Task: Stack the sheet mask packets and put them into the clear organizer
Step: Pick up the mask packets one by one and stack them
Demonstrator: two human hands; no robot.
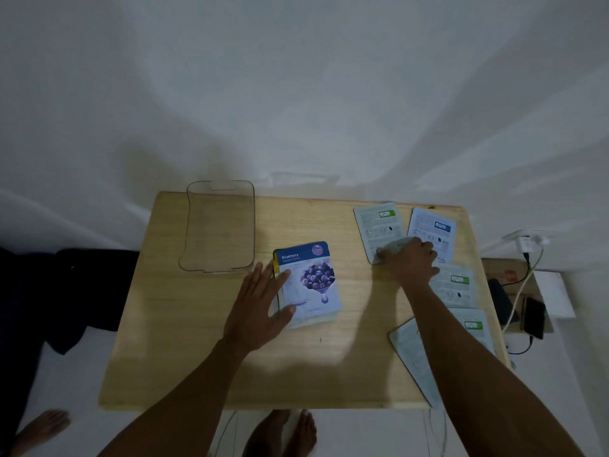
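Note:
A small stack of sheet mask packets [308, 282], blueberry one on top, lies mid-table. My left hand [260, 301] rests flat against its left edge, fingers spread. My right hand [408, 258] presses on the near end of a green-labelled packet [379, 229] lying face down at the far right, fingers curled over its lower edge. A blue-labelled packet [433, 227] lies just right of it. Two more green-labelled packets [456, 285] [474, 324] and a pale packet [412, 354] lie nearer, partly under my right arm. The clear organizer [219, 225] stands empty at the far left.
The wooden table [197, 341] stands against a white wall. Right of it a low shelf holds a phone [534, 316], a dark box [501, 301] and charger cables [524, 288]. Dark cloth [66, 291] lies left. Bare feet [283, 430] show below the front edge.

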